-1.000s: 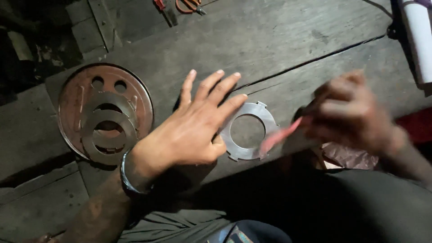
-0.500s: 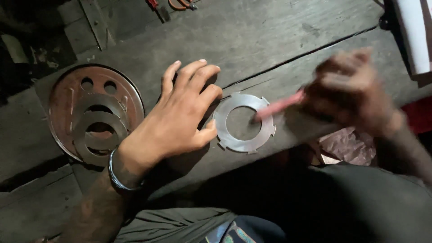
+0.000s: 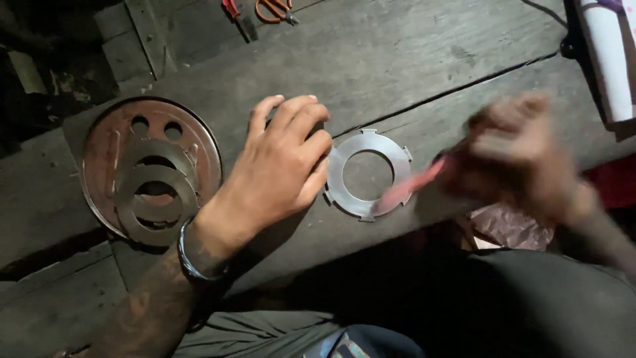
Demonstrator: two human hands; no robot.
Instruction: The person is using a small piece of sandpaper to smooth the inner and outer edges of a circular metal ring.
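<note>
Steel and notched, the ring plate (image 3: 368, 174) lies flat on the wooden table (image 3: 411, 59) at mid-frame. The left hand (image 3: 281, 166), flat and spread a second ago, now curls loosely at its left edge, gripping nothing. The blurred right hand (image 3: 513, 156) has brought its pink tool (image 3: 407, 187), pinched in its fingers, onto the plate's lower right rim.

A rusty round pan (image 3: 99, 142) sits at the left of the plank tabletop (image 3: 397, 59), with flat metal rings (image 3: 156, 192) stacked inside it. At the top edge lie orange-handled scissors (image 3: 271, 9) beside a red-handled tool (image 3: 233, 10). A white cylinder (image 3: 613, 59) lies at the right edge. Crumpled pinkish paper (image 3: 513, 229) shows at lower right.
</note>
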